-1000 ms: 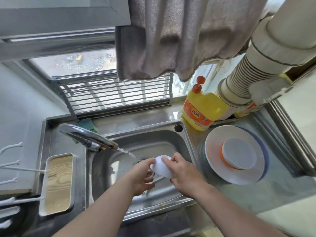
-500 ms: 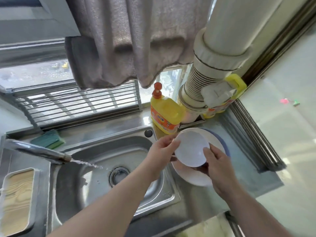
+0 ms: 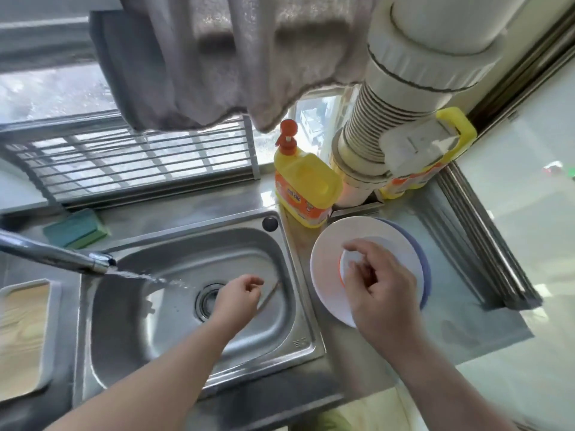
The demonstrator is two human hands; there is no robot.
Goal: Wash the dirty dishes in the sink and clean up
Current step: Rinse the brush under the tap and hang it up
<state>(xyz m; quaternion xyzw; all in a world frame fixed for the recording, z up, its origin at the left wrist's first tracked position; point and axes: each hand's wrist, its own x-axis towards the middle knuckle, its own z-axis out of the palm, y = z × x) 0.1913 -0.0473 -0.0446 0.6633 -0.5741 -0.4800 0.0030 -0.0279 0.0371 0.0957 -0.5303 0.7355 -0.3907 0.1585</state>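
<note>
Both hands have split apart since half a second back: the small white bowl (image 3: 350, 264) that they carried together over the plates now sits upside down on the stack, and the left hand (image 3: 241, 292) has swung back over the sink (image 3: 130, 346). Working from the big things down, that steel sink fills the near left of the counter (image 3: 460, 331), with only a thin brown stick-like thing (image 3: 270, 296) on its floor near the drain (image 3: 208, 301), possibly a chopstick, too blurred to say. The tap (image 3: 56, 255) on the left is running, its stream arcing toward the drain, presumably left on for whatever gets rinsed next. Right of the sink is the washed pile: a wide white plate (image 3: 373, 234) over a blue one (image 3: 424, 269), face down so they drain, I'd judge, with an orange rim (image 3: 340, 269) peeking under the little bowl. The right hand (image 3: 378, 290) rests over that bowl, fingers loosely bent, fingertips touching its base; it looks like a release rather than a grip. The left hand hangs over the drain, fingers lightly curled and holding nothing, right beside the brown stick, so that looks like the next pickup. At the far side stand the yellow detergent bottle (image 3: 303, 191) and, far left, a green sponge (image 3: 77, 228), both within easy reach of the sink.
</note>
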